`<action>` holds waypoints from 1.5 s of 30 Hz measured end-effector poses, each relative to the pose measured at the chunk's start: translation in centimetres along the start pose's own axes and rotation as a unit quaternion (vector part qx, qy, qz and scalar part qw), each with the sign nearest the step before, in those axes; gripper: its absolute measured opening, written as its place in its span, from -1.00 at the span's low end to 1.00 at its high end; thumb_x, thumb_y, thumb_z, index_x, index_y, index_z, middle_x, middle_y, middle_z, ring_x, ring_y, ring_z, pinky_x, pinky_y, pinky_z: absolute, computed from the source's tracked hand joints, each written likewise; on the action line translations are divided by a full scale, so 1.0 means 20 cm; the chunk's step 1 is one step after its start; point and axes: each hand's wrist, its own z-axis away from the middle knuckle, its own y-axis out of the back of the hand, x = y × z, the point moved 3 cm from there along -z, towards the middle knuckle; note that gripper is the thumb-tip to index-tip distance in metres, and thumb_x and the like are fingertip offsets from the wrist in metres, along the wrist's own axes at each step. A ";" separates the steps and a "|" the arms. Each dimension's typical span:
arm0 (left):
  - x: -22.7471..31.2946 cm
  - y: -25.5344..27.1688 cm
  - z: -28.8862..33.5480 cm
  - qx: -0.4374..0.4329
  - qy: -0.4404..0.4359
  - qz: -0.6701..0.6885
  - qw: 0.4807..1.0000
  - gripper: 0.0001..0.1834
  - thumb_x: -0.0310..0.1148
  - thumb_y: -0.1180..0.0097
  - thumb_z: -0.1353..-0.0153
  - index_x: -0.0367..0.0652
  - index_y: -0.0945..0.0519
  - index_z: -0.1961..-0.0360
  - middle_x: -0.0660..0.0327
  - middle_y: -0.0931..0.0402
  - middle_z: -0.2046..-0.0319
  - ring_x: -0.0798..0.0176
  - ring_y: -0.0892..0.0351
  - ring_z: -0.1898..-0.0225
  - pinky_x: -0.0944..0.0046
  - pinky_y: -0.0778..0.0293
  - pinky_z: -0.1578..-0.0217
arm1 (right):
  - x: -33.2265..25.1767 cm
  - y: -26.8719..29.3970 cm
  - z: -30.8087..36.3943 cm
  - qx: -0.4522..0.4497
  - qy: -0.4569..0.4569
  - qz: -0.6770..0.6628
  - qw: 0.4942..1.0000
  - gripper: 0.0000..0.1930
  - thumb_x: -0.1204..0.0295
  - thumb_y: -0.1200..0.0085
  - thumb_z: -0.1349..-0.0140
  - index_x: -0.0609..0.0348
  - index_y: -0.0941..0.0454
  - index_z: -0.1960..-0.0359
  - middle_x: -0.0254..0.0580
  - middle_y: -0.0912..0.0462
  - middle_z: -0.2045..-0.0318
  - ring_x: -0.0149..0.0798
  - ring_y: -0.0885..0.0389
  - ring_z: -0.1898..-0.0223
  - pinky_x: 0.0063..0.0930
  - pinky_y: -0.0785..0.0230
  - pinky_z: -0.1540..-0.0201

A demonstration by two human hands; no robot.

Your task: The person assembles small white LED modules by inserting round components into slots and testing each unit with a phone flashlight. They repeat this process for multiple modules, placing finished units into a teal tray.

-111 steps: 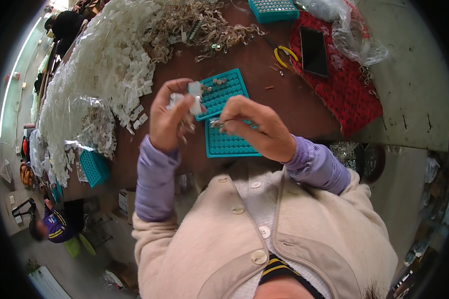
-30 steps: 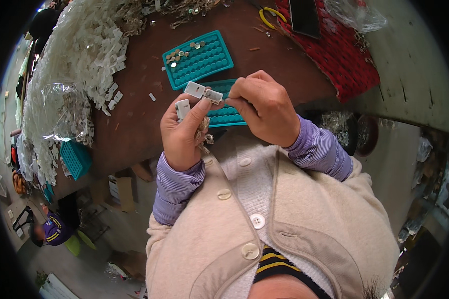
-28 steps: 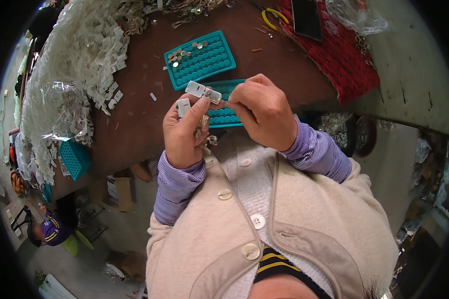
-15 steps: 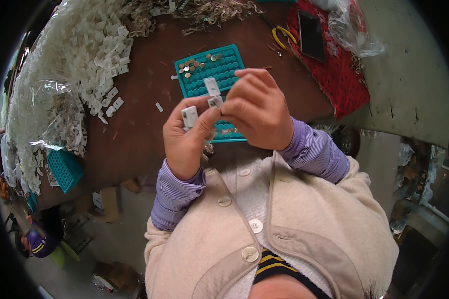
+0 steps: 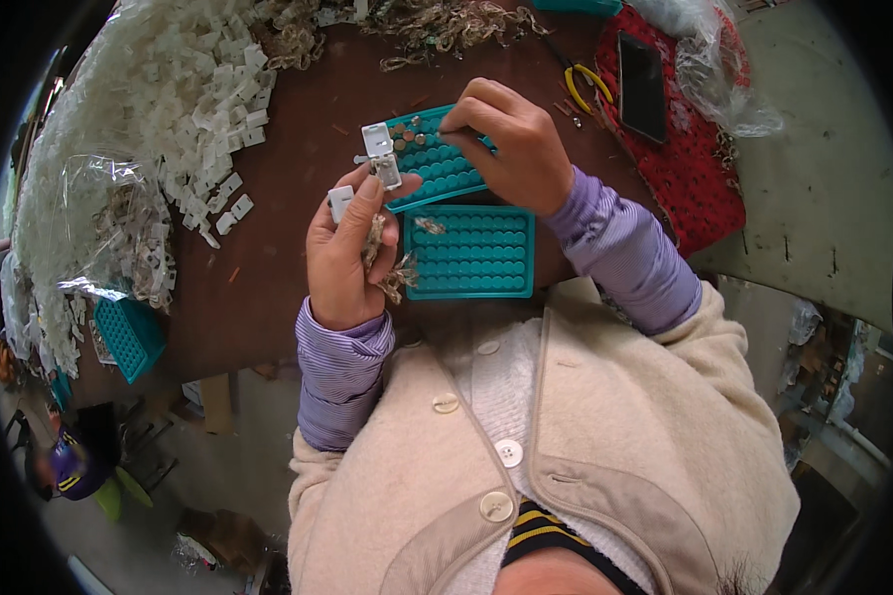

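Note:
My left hand is closed on a small white hinged battery case, its lid standing open above the thumb tip. A second white case sits between the same fingers, and bundles of thin tan-clear wire dangle below the palm. Over the upper teal tray is my right hand, thumb and fingertips brought together; whatever is between them is too small to make out. Several shiny round button cells lie in that tray's far left part, just left of the right fingertips.
A lower teal tray holds a small wire bundle. White plastic parts are heaped at left, with more wire along the far edge. Yellow-handled pliers and a black phone lie at right, the phone on red cloth.
My right hand has left the battery case and moved up over the upper tray. The left hand has shifted slightly left and down, uncovering the lower tray.

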 end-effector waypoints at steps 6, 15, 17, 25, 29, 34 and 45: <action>-0.06 -0.12 0.10 -0.025 -0.050 -0.067 0.996 -0.62 -0.45 -0.31 -0.44 -0.26 -0.60 -0.23 0.13 -0.75 0.04 0.58 -0.55 0.41 0.59 -0.37 0.56 | -0.29 0.15 0.10 0.055 -0.012 -0.108 0.993 -0.81 0.61 -0.39 -0.09 0.26 -0.61 0.30 -0.15 -0.58 0.34 -0.10 -0.70 0.31 -0.31 -0.61 0.31; -0.11 -0.28 0.20 -0.038 -0.083 -0.205 0.974 -0.60 -0.43 -0.43 -0.35 -0.24 -0.66 -0.17 0.30 -0.71 0.17 0.51 -0.64 0.22 0.49 -0.59 0.26 | -0.36 0.29 0.22 0.090 -0.023 -0.085 0.992 -0.83 0.65 -0.29 -0.10 0.28 -0.68 0.24 -0.16 -0.60 0.35 -0.12 -0.68 0.33 -0.33 -0.63 0.31; -0.10 -0.28 0.20 -0.046 -0.069 -0.209 0.974 -0.61 -0.43 -0.43 -0.34 -0.24 -0.67 -0.16 0.30 -0.70 0.16 0.52 -0.64 0.25 0.48 -0.59 0.28 | -0.36 0.30 0.22 0.107 -0.003 -0.066 0.992 -0.81 0.65 -0.29 -0.10 0.27 -0.70 0.21 -0.17 -0.63 0.36 -0.12 -0.68 0.34 -0.32 -0.63 0.31; 0.00 -0.10 0.12 -0.020 -0.055 -0.094 0.994 -0.76 -0.35 -0.25 -0.47 -0.24 -0.67 -0.07 0.19 -0.76 0.27 0.55 -0.61 0.39 0.55 -0.44 0.46 | -0.18 0.08 0.08 0.089 -0.172 -0.310 0.931 -0.84 0.59 -0.33 -0.25 0.21 -0.76 0.14 -0.10 -0.75 0.28 -0.08 -0.76 0.26 -0.38 -0.64 0.13; 0.04 0.01 0.06 0.014 -0.035 -0.048 0.998 -0.78 -0.35 -0.26 -0.46 -0.20 -0.67 -0.03 0.19 -0.76 0.27 0.64 -0.49 0.50 0.59 -0.23 0.63 | -0.04 -0.07 -0.02 0.000 -0.093 -0.026 0.995 -0.85 0.53 -0.37 -0.18 0.19 -0.72 0.21 -0.18 -0.64 0.35 -0.03 -0.66 0.22 -0.24 -0.58 0.15; 0.02 0.01 0.08 0.054 -0.035 -0.074 0.995 -0.77 -0.40 -0.31 -0.43 -0.22 -0.66 -0.04 0.23 -0.75 0.28 0.63 -0.49 0.49 0.58 -0.29 0.57 | -0.02 -0.17 -0.03 -0.045 -0.041 0.044 0.997 -0.84 0.55 -0.36 -0.13 0.17 -0.64 0.27 -0.19 -0.64 0.34 -0.03 -0.65 0.21 -0.16 -0.58 0.13; -0.07 -0.25 0.13 -0.040 -0.063 -0.155 0.985 -0.67 -0.46 -0.39 -0.38 -0.26 -0.67 -0.12 0.30 -0.72 0.20 0.52 -0.67 0.25 0.48 -0.63 0.29 | -0.26 0.21 0.11 0.087 0.066 -0.119 0.987 -0.77 0.60 -0.39 -0.12 0.19 -0.64 0.19 -0.17 -0.62 0.32 -0.10 -0.64 0.28 -0.26 -0.58 0.25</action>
